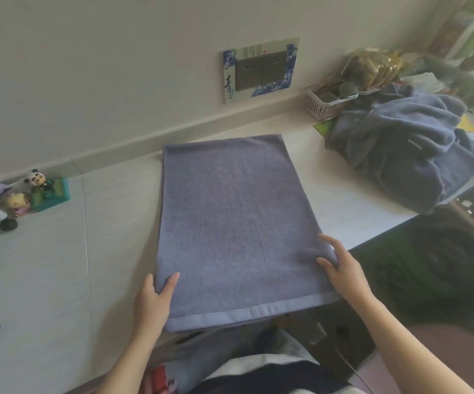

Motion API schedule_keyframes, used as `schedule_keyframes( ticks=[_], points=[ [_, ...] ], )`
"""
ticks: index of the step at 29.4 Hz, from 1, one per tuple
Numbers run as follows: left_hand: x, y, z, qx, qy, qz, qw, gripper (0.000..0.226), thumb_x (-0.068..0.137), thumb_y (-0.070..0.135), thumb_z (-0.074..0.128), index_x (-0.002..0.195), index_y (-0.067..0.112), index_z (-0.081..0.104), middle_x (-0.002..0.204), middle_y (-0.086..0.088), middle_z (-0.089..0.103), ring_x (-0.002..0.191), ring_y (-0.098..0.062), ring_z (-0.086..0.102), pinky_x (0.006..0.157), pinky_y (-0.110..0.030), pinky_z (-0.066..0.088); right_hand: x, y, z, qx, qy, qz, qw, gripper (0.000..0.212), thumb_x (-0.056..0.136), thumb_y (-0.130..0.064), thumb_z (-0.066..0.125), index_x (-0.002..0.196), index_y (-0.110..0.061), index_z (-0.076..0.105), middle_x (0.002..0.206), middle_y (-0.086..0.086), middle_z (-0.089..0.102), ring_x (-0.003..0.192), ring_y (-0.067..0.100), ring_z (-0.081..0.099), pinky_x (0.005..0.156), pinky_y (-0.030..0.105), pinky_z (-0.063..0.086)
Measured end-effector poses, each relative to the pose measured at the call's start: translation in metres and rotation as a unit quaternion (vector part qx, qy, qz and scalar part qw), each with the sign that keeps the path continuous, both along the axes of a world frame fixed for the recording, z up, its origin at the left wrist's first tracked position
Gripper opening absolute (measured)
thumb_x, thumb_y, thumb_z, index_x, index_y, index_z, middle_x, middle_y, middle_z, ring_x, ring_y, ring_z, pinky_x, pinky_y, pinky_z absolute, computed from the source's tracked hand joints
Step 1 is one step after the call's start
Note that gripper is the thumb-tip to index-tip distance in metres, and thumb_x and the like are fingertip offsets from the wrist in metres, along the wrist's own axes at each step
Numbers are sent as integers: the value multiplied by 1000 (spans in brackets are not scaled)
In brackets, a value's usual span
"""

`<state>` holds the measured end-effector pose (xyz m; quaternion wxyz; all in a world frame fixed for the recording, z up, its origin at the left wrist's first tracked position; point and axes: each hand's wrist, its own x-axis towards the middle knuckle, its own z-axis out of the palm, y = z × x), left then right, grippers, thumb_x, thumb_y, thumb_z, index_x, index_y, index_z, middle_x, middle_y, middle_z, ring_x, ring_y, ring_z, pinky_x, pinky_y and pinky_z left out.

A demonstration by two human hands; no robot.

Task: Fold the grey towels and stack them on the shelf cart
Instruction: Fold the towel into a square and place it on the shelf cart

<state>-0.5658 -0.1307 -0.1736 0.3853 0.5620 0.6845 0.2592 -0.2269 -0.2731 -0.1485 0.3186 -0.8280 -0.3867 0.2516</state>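
Counter (110, 223) white, against wall. Grey towel (235, 223) flat at centre, hemmed near edge overhanging counter lip. Heap of unfolded towels (406, 155) far right; shelf cart not seen. Left hand (156, 297) pinches near-left edge, thumb on top; right hand (343, 268) grips near-right edge. Risk: uneven lift skews fold; overhang could drag towel off. Wall socket card (258, 69) reads "青"; smaller print illegible.

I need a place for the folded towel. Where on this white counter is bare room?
Bare white counter lies between the flat grey towel and the small toy figures, and a narrower strip between the towel and the heap of unfolded grey towels. The right end is crowded: heap and pink basket.
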Motion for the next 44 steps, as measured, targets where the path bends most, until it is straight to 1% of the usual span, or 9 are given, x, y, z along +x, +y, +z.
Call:
schedule_keyframes(
  ticks=[4, 11, 15, 20, 24, 28, 35, 40, 44],
  points=[
    [-7, -6, 15, 34, -68, 43, 996, 27, 87, 28, 66, 93, 5, 53, 81, -5, 56, 80, -24, 53, 68, -35, 37, -8, -2, 12, 60, 4, -57, 997, 26, 91, -20, 59, 116, -21, 54, 94, 1, 61, 74, 10, 54, 62, 20, 39],
    [12, 52, 45, 50, -176, 111, 977, 27, 92, 22, 60, 118, 15, 56, 107, -4, 61, 98, -16, 55, 84, -27, 38, 12, 59, 39, 106, 75, -96, 987, 14, 94, -16, 54, 100, -14, 67, 97, -2, 63, 93, 15, 52, 65, 8, 37],
    [33, 109, 46, -70, -223, 124, 964, 18, 94, 20, 56, 107, 11, 66, 115, -10, 65, 102, -19, 56, 89, -30, 43, 47, 118, 30, 56, 168, -113, 978, 16, 92, -24, 58, 98, -16, 70, 100, 1, 65, 97, 19, 54, 69, 26, 44],
    [55, 165, 41, -265, -313, 205, 889, 34, 97, 29, 51, 123, 8, 56, 74, -4, 69, 74, -19, 56, 60, -32, 50, 82, 183, 8, -14, 255, -124, 959, 24, 88, -26, 64, 101, -7, 69, 96, 10, 65, 90, 24, 58, 74, 34, 47],
    [60, 173, 37, -263, -242, 150, 922, 34, 96, 28, 52, 128, 17, 45, 117, -7, 48, 75, -23, 56, 40, -25, 52, 88, 194, 13, -99, 292, -32, 951, 20, 88, -26, 65, 107, -21, 64, 102, 3, 59, 93, 22, 59, 50, 26, 54],
    [60, 183, 28, -206, -249, 98, 941, 26, 96, 6, 49, 120, 4, 57, 91, -5, 59, 68, -14, 57, 41, -16, 49, 102, 204, 7, -108, 319, 10, 942, 17, 86, -17, 67, 103, -16, 68, 93, 5, 60, 77, 17, 57, 47, 20, 48],
    [76, 227, 26, -274, -416, 212, 840, 23, 99, 23, 45, 95, 2, 53, 72, -19, 69, 55, -21, 70, 47, -25, 56, 118, 237, -1, -37, 547, -225, 805, 24, 95, -19, 52, 87, 3, 56, 60, 15, 59, 44, 17, 63, 43, 23, 53],
    [74, 246, 12, -260, -41, 13, 965, 24, 89, 34, 63, 99, 11, 61, 71, -8, 60, 46, -14, 59, 39, -15, 36, 119, 246, -4, -156, 247, -50, 955, 43, 84, -52, 59, 80, -10, 61, 67, 6, 64, 56, 18, 57, 51, 24, 42],
    [53, 249, -5, -176, 135, -85, 971, 28, 71, 29, 83, 91, 13, 70, 84, -3, 72, 78, -18, 67, 73, -30, 52, 119, 245, -15, -215, -46, 81, 972, 35, 79, -45, 70, 74, -14, 55, 80, 2, 54, 68, 19, 50, 56, 30, 32]
  ],
)
